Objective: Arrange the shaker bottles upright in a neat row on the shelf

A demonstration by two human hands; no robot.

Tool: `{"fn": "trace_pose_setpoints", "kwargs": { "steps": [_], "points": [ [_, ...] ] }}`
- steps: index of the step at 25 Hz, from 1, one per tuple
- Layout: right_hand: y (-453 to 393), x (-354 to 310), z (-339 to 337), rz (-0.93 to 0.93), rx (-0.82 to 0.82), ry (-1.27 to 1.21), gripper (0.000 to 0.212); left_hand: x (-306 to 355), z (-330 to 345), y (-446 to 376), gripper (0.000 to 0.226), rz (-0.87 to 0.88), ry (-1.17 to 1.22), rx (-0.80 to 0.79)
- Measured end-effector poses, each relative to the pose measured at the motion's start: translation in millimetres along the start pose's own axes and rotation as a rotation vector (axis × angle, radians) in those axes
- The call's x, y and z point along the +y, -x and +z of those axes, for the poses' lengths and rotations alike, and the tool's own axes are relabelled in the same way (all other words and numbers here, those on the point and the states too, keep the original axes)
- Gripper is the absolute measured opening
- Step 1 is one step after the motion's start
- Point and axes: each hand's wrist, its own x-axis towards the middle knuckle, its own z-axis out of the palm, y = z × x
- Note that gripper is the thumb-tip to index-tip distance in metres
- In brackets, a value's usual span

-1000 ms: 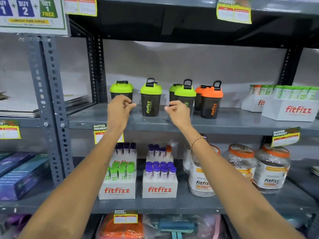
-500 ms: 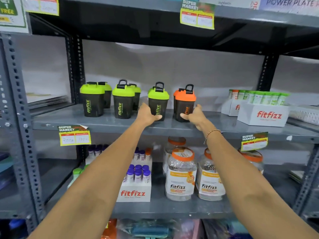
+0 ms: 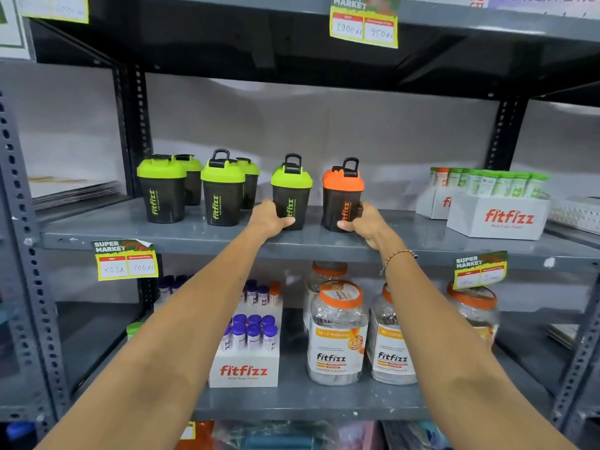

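Note:
Dark shaker bottles stand upright on the grey middle shelf. My left hand grips the base of a green-lidded shaker. My right hand grips the base of the orange-lidded shaker just to its right. Further left stand two front green-lidded shakers, each with another green-lidded shaker close behind it.
White fitfizz boxes of green tubes sit at the shelf's right end. Below are a fitfizz box of purple tubes and orange-lidded jars. Price tags hang on the shelf edges. Steel uprights frame the bay.
The view has shifted right and closer. My hands have closed around the bases of the rightmost green-lidded shaker and the orange-lidded shaker, which now stand slightly further apart.

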Motion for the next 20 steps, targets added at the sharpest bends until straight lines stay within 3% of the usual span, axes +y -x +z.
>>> {"fn": "trace_pose_setpoints", "kwargs": {
  "steps": [16, 18, 20],
  "points": [
    [10.8, -2.0, 0.8, -0.007, -0.002, 0.115, 0.061, -6.6, 0.4, 1.4, 0.056, 0.001, 0.018, 0.014],
    [21.1, -2.6, 1.6, -0.052, 0.051, 0.19, 0.052, -3.0, 0.0, 8.1, 0.058, 0.009, -0.001, 0.019],
    [28.1, -3.7, 2.0, -0.098, 0.216, 0.336, 0.046, 3.5, -4.4, 19.3, 0.057, 0.014, -0.044, 0.056]
  ]
}}
